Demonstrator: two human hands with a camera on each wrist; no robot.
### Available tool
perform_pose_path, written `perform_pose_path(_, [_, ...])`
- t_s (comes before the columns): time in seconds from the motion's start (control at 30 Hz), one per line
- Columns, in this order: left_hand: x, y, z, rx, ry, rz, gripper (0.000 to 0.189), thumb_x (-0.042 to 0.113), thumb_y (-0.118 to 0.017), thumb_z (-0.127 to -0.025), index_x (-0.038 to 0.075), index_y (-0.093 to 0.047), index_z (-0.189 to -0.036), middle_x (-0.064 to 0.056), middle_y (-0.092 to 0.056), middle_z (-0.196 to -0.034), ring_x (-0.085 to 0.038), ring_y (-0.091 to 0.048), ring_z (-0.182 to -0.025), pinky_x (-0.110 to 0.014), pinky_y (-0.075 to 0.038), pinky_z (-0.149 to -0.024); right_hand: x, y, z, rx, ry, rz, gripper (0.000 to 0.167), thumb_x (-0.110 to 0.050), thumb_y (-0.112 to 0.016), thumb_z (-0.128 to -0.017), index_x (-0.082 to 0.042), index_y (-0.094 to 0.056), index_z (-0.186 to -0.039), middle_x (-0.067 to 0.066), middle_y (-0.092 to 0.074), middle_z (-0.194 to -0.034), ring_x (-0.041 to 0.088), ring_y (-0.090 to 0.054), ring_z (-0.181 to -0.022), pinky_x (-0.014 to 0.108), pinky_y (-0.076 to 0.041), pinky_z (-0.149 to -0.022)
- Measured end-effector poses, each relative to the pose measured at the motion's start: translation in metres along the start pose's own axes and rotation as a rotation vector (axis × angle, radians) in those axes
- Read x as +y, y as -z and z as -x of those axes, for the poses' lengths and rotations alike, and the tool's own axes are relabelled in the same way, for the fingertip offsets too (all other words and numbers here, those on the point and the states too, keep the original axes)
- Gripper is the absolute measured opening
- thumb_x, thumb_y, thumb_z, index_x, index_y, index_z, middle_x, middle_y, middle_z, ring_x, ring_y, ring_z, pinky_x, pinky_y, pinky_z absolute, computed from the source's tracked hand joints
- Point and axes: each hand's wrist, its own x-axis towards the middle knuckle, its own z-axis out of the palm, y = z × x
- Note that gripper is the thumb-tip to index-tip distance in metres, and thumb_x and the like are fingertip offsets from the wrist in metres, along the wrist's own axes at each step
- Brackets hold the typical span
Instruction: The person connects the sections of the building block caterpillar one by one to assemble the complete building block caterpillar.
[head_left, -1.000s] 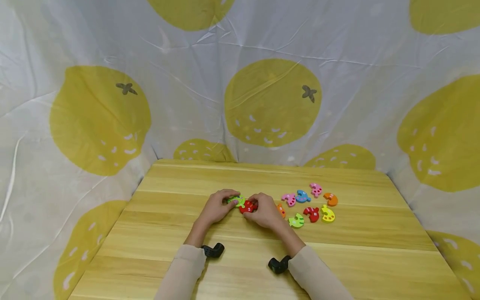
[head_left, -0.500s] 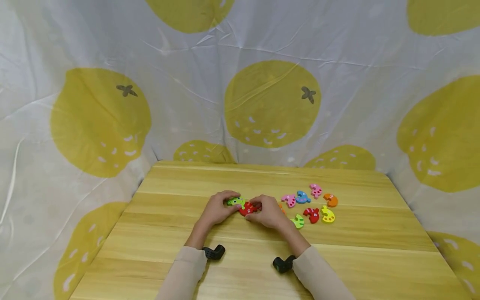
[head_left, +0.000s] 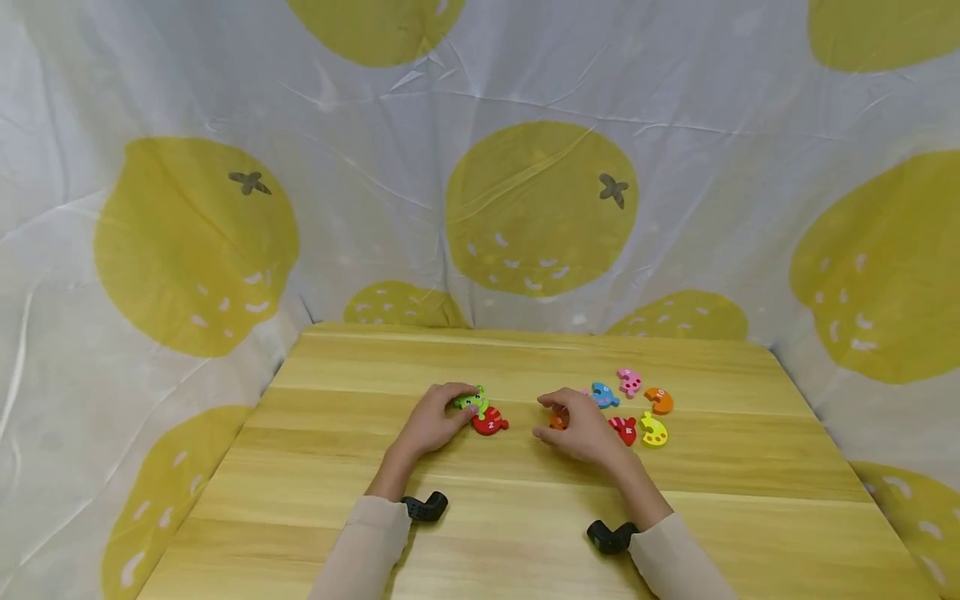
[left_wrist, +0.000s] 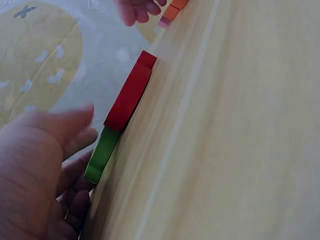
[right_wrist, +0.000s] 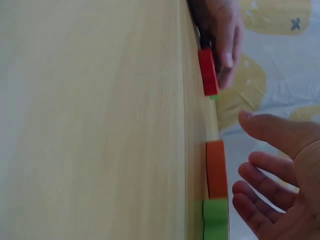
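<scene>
My left hand (head_left: 433,423) holds a light green puzzle piece (head_left: 471,402) with a smiling face, thumb on its near side and fingers at its far side. Joined to that piece is a red striped piece (head_left: 490,423) marked 2, lying on the wooden table (head_left: 480,533). To the right, my right hand (head_left: 588,429) hovers around an orange piece (head_left: 558,420), thumb and fingers spread apart. In the right wrist view a gap shows between those fingers and the orange piece (right_wrist: 216,169); a green piece (right_wrist: 215,220) sits beside it.
Right of my right hand lie more curved pieces: blue (head_left: 604,396), pink (head_left: 629,382), orange marked 10 (head_left: 660,401), yellow (head_left: 654,431) and red (head_left: 625,430). Another pink piece is mostly hidden by the hand. A lemon-print curtain (head_left: 375,183) hangs behind the table.
My right hand has let go of the red piece marked 2 and moved right to the orange piece. The left hand stays at the green face piece; the red piece now sits joined to it.
</scene>
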Motion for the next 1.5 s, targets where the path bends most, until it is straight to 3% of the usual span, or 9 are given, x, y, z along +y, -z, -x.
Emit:
perform_pose_path(0.13, [0.0,-0.002,0.004,-0.039,0.006,-0.049,0.069,0.058,-0.08,-0.083,0.024,-0.063,-0.141,0.001,-0.061,-0.145,-0.024,-0.053,-0.129,-0.049,-0.045,-0.11,0.008,0.005,0.009,-0.002,-0.006,0.021,0.058,-0.032,-0.087,-0.084,-0.006,-0.068,-0.133,0.006,-0.069,-0.124,0.022,-0.063,-0.113,0.047,-0.053,-0.1])
perform_pose_path(0.27, [0.0,-0.002,0.005,-0.06,0.005,-0.096,0.084,0.066,-0.084,-0.074,0.027,-0.059,-0.145,0.003,-0.056,-0.15,-0.024,-0.049,-0.135,-0.051,-0.042,-0.114,0.013,0.007,0.013,-0.008,-0.013,0.053,0.068,-0.033,-0.09,-0.08,-0.004,-0.065,-0.136,0.006,-0.064,-0.129,0.023,-0.06,-0.112,0.045,-0.052,-0.099])
perform_pose_path(0.57, [-0.001,-0.003,0.005,-0.068,0.008,-0.101,0.081,0.063,-0.083,-0.077,0.028,-0.059,-0.145,0.003,-0.055,-0.15,-0.025,-0.047,-0.139,-0.051,-0.041,-0.116,0.014,0.007,0.014,-0.031,-0.09,0.113,0.073,-0.036,-0.093,-0.075,-0.001,-0.066,-0.133,0.005,-0.064,-0.11,0.019,-0.053,-0.095,0.038,-0.049,-0.087])
perform_pose_path(0.7, [0.0,-0.005,0.007,-0.072,0.013,-0.119,0.088,0.066,-0.083,-0.074,0.027,-0.056,-0.148,0.001,-0.055,-0.151,-0.025,-0.047,-0.139,-0.051,-0.041,-0.116,0.015,0.002,0.013,-0.031,-0.101,0.133,0.071,-0.036,-0.092,-0.076,-0.002,-0.066,-0.133,0.004,-0.067,-0.112,0.017,-0.055,-0.095,0.038,-0.051,-0.089])
perform_pose_path(1.0, [0.002,-0.005,0.004,-0.048,-0.008,-0.161,0.09,0.068,-0.083,-0.073,0.025,-0.055,-0.148,-0.001,-0.055,-0.149,-0.027,-0.049,-0.135,-0.053,-0.042,-0.114,0.011,0.0,0.009,0.005,-0.084,0.068,0.065,-0.028,-0.09,-0.079,-0.001,-0.065,-0.133,0.002,-0.064,-0.101,0.015,-0.053,-0.089,0.031,-0.049,-0.081])
perform_pose_path(1.3, [0.002,-0.003,0.004,-0.057,-0.024,-0.161,0.085,0.066,-0.081,-0.076,0.026,-0.056,-0.147,-0.002,-0.053,-0.151,-0.029,-0.045,-0.139,-0.055,-0.04,-0.115,0.007,-0.001,0.007,0.044,-0.04,0.054,0.067,-0.027,-0.091,-0.079,-0.005,-0.063,-0.136,0.001,-0.063,-0.104,0.014,-0.053,-0.09,0.03,-0.049,-0.08])
perform_pose_path(1.5, [0.002,-0.003,0.004,-0.061,-0.012,-0.151,0.082,0.061,-0.081,-0.08,0.025,-0.055,-0.148,-0.003,-0.052,-0.153,-0.03,-0.043,-0.144,-0.056,-0.036,-0.119,-0.003,-0.005,0.003,0.034,-0.011,-0.026,0.065,-0.022,-0.09,-0.079,-0.003,-0.064,-0.135,0.004,-0.065,-0.109,0.015,-0.057,-0.09,0.026,-0.051,-0.079])
